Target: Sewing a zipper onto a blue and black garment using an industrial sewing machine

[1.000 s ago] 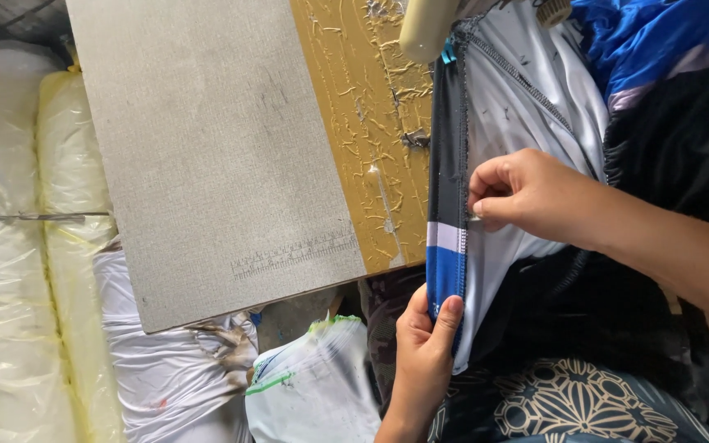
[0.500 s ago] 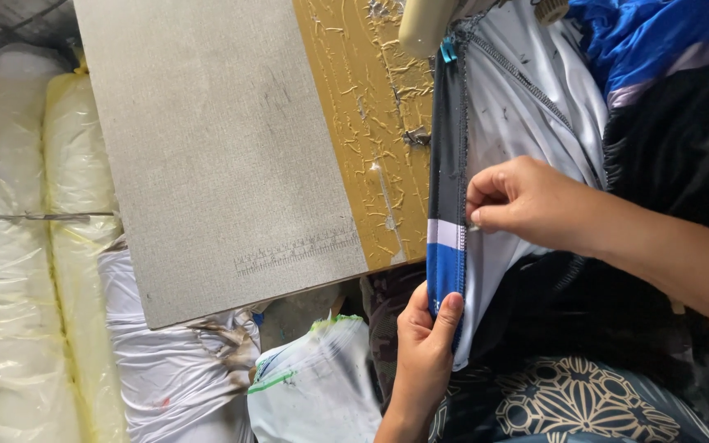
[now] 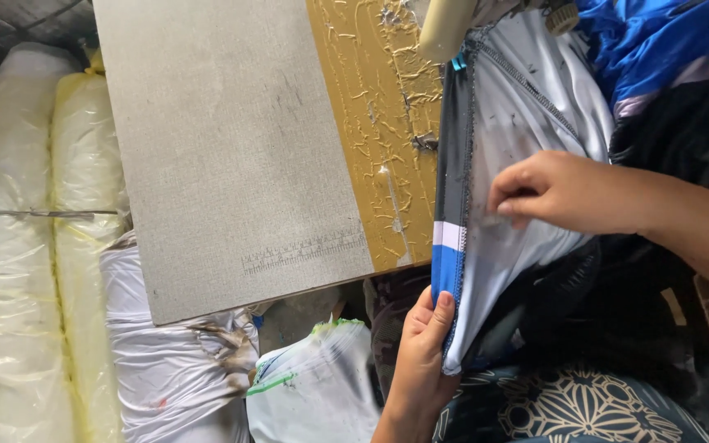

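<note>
Garment (image 3: 502,246) pinched; right hand (image 3: 564,190) shifted rightward since

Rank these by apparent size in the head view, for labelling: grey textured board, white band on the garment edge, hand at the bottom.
1. grey textured board
2. hand at the bottom
3. white band

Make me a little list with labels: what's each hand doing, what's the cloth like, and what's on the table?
left hand: pinches the lower end of the garment's edge
right hand: fingers rest on the white fabric, higher up
garment: white, with a dark, white and blue edge strip
table: grey top, scratched yellow strip beside the garment
nearby: plastic-wrapped rolls, left of the table
</note>
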